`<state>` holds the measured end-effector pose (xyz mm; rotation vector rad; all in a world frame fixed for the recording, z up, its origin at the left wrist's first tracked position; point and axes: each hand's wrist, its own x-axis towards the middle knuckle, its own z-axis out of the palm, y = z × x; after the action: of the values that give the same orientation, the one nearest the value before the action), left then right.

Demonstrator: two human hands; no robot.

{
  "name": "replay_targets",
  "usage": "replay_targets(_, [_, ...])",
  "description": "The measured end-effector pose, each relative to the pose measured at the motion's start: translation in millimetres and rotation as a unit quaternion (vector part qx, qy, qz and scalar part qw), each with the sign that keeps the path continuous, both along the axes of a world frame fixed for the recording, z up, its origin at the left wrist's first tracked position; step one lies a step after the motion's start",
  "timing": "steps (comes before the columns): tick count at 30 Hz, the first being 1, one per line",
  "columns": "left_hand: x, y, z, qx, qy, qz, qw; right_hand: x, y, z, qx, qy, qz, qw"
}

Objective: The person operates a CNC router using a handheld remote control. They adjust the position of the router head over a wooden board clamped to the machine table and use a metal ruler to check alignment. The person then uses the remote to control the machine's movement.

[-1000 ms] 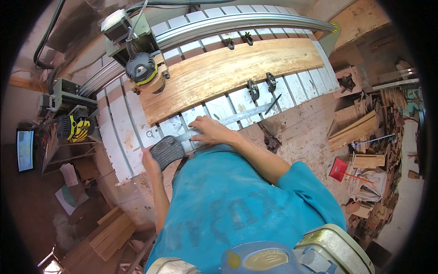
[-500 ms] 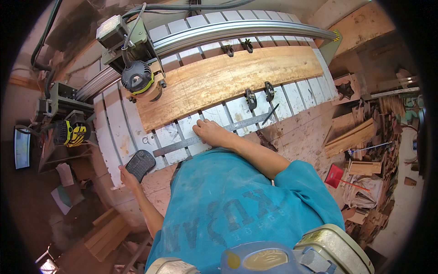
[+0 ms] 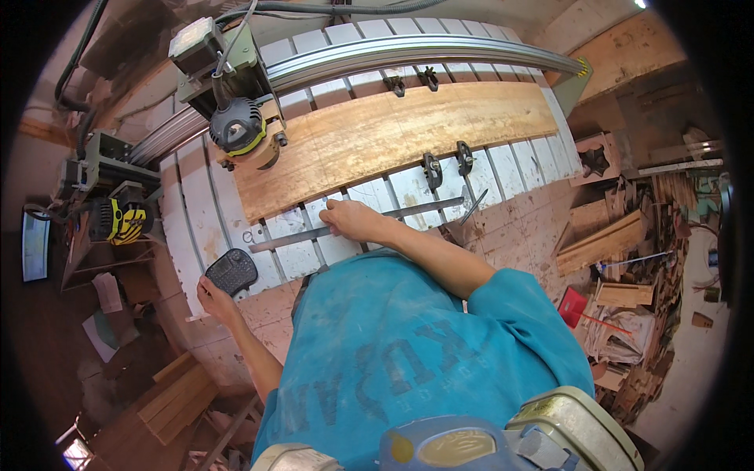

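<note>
My left hand (image 3: 216, 301) grips the near left edge of a small black keyboard (image 3: 231, 273) at the front left of the slatted white machine bed (image 3: 187, 217). My right hand (image 3: 348, 220) pinches a long steel ruler (image 3: 424, 206), which lies along the bed just in front of a long wooden board (image 3: 487, 115). A thin dark pen-like item (image 3: 473, 206) lies beside the ruler's right end. Two black clamps (image 3: 432, 171) sit at the board's near edge, and two more (image 3: 428, 78) at its far edge.
A router head (image 3: 236, 125) on a rail (image 3: 416, 49) overhangs the board's left end. A second router unit (image 3: 118, 217) and a lit screen (image 3: 35, 245) stand to my left. Wood offcuts (image 3: 605, 228) and a red dustpan (image 3: 571, 306) lie to my right.
My left hand and the keyboard have moved left and down, away from the ruler. The ruler has shifted a little toward the board and left, with my right hand on it.
</note>
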<state>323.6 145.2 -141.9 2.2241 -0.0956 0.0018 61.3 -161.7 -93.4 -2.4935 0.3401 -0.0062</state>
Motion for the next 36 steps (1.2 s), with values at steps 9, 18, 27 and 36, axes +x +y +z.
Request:
replay_targets(9, [-22, -21, 19, 0.057, -0.049, -0.014, 0.997, -2, 2, 4, 0.064, 0.001, -0.024, 0.998])
replay_targets(18, [-23, -31, 30, 0.075, -0.131, -0.059, 0.987, -6, -5, 40, 0.053, -0.062, -0.052, 0.995])
replay_targets(27, [-26, -71, 38, -0.003, -0.145, -0.120, 0.982, -26, -62, 58, 0.064, -0.044, -0.156, 0.985])
replay_targets(36, [-29, -152, 62, -0.034, -0.068, -0.241, 0.967, 6, -94, 56, 0.031, -0.026, -0.156, 0.987])
